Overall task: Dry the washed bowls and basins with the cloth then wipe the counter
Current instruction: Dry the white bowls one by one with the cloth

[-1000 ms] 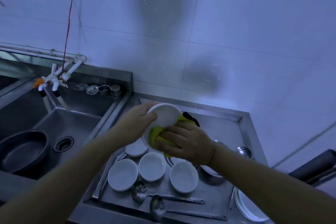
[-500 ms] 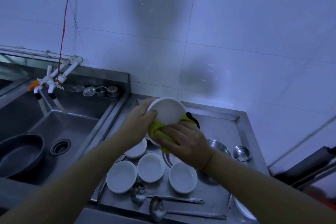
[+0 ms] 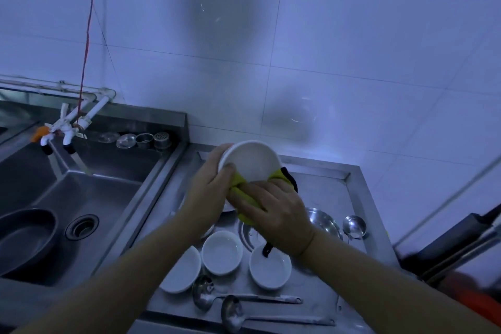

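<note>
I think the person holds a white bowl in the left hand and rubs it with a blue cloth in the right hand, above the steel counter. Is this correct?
Almost. The cloth is yellow, not blue, as the head view shows. The rest stands: the left hand holds the white bowl by its rim, and the right hand presses the cloth against it, above the steel counter.

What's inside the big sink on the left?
Inside the sink sit a dark round pan and the drain. The pan's near edge runs out of view.
</note>
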